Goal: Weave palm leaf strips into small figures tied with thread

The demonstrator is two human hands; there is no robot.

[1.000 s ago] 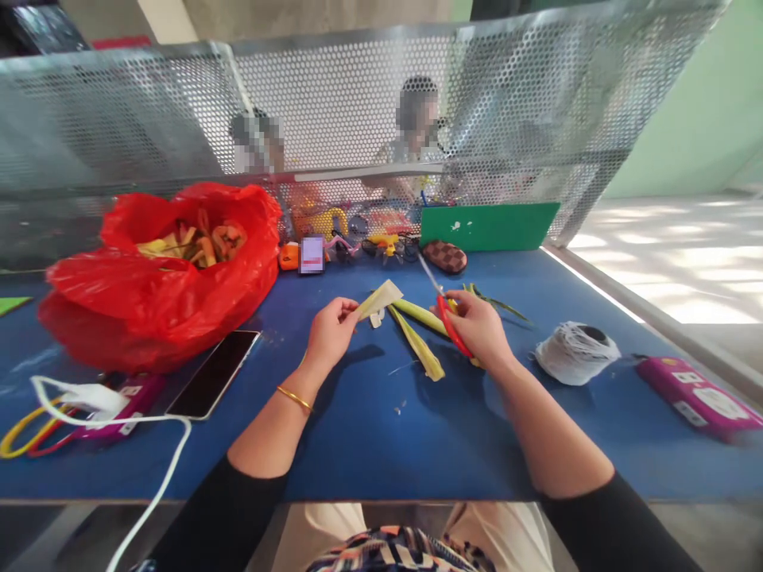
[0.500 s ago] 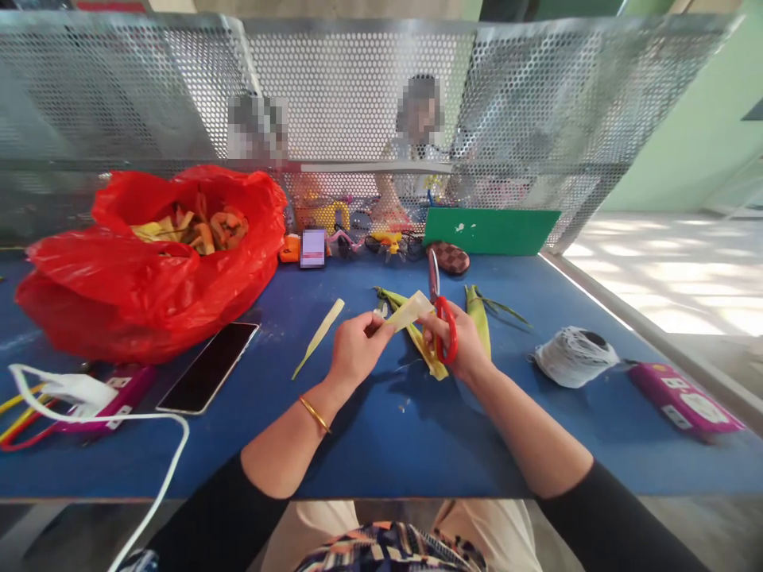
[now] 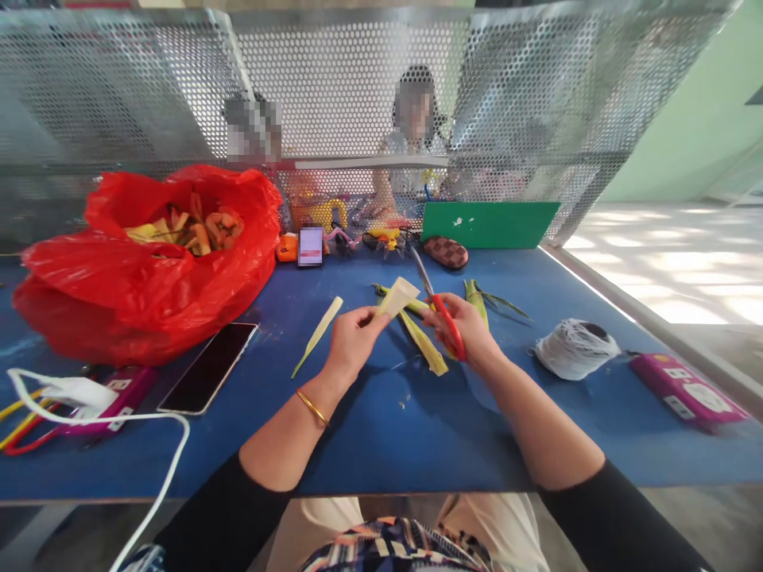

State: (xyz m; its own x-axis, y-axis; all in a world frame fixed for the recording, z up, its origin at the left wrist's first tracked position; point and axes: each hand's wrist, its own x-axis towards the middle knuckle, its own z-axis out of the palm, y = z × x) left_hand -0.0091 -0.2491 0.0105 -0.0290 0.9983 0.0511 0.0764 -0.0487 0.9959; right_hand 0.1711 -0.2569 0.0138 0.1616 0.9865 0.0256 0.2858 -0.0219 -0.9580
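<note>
My left hand (image 3: pixel 353 340) pinches a pale corn husk piece (image 3: pixel 398 297), whose wide end points up and to the right. In my right hand (image 3: pixel 468 327) is a pair of scissors (image 3: pixel 447 322) with red handles, its blades aimed up and leftward, just right of the husk piece and apart from it. Under and between my hands lie longer yellow-green husk strips (image 3: pixel 424 342) on the blue table. A narrow husk strip (image 3: pixel 317 337) rests left of my left hand. Beyond my right hand sits a green husk (image 3: pixel 475 300), partly hidden by that hand.
A red plastic bag (image 3: pixel 155 294) of husk pieces stands at left, near a phone (image 3: pixel 208 368) and a white cable (image 3: pixel 179 457). White twine (image 3: pixel 575 349) and a purple power strip (image 3: pixel 685 389) are at right. Behind stands a perforated metal screen (image 3: pixel 346 95), with people beyond.
The scissors have swung leftward at the tip and moved away from the husk piece. My right hand has shifted slightly right; the husk piece has moved slightly up and left.
</note>
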